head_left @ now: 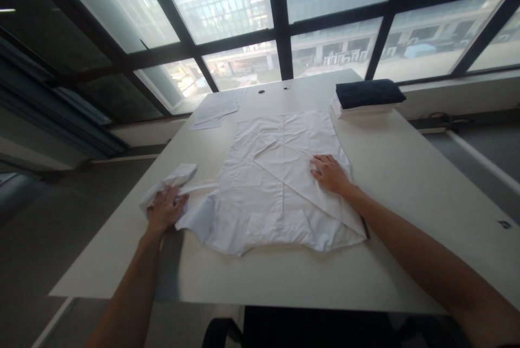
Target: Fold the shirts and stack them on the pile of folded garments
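A white button-up shirt point(260, 202) lies spread on the white table point(406, 261), its button line running up the middle. One sleeve is folded diagonally across the front on the right side. The other sleeve point(199, 188) stretches out to the left. My left hand point(166, 207) rests with fingers spread on the far end of that left sleeve. On the right side of the shirt, over the folded sleeve, my right hand point(330, 174) lies flat with its fingers extended.
At the back right stands a folded stack with a dark navy cloth point(369, 93) on top of white ones. Paper sheets point(215, 110) lie at the back left. A small dark item point(504, 224) is near the right edge. Beyond the table are large windows; a black chair point(317, 329) is in front.
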Motion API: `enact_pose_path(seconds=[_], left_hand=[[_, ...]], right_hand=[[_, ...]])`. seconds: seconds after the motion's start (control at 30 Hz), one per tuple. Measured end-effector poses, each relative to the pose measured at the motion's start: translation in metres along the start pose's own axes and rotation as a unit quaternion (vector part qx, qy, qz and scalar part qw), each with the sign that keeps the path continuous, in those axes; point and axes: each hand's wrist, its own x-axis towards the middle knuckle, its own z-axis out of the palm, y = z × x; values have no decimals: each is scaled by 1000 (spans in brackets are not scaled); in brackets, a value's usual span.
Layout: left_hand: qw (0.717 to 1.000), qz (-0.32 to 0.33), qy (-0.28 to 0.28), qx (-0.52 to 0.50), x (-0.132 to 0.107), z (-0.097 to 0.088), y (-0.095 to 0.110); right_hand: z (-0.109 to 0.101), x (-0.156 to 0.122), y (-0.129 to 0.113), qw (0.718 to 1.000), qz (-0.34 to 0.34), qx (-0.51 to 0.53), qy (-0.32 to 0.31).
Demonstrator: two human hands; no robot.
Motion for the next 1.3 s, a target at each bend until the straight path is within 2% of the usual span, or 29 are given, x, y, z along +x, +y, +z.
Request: enact_pose_path(seconds=[0.1, 0.2, 0.3, 0.37, 0.47, 0.53, 0.57, 0.63, 0.7, 0.77, 0.83, 0.9, 1.0, 1.1, 1.2, 1.3], left_hand=[[1000, -14, -7, 10, 6, 2, -17], [1000, -1, 12, -7, 16, 4, -24], [999, 21, 18, -18, 25, -1, -21], [998, 51, 29, 4, 27, -9, -11], [990, 93, 97, 53, 23, -20, 23], [982, 117, 140, 45, 16, -22, 59], [981, 135, 136, 29, 11, -21, 80], [979, 188, 76, 0, 1, -14, 124], [970, 240, -18, -22, -11, -1, 168], [960, 263, -97, -16, -20, 17, 210], [964, 235, -124, 0, -24, 35, 247], [975, 188, -115, 4, -21, 50, 276], [990, 128, -55, -23, -8, 67, 299], [992, 112, -11, -54, 5, 77, 300], [988, 132, -3, -82, 12, 84, 294], [965, 191, 35, -175, 12, 86, 293]], right_hand=[[0, 0, 1, 1000, -2, -1, -4], [1, 1, 1, 1000, 1, 0, -7], [0, 1, 0, 1000, 3, 2, -8], [-1, 1, -1, 1000, 4, 4, -9], [-2, 1, -2, 1000, 2, 7, -13], [-2, 1, -2, 1000, 0, 6, -9], [-2, 0, -2, 1000, 0, 4, -7], [-2, 0, -1, 1000, -1, 3, -5], [-2, 0, -1, 1000, -1, 3, -7], [-2, 0, -1, 1000, 1, 4, -9], [-3, 0, -1, 1000, 3, 6, -12], [-3, 0, -1, 1000, 3, 8, -12], [-3, 0, -1, 1000, -1, 9, -10], [-3, 0, -1, 1000, -3, 9, -7], [-2, 1, -1, 1000, -5, 9, -5], [-1, 1, -1, 1000, -7, 7, -2]])
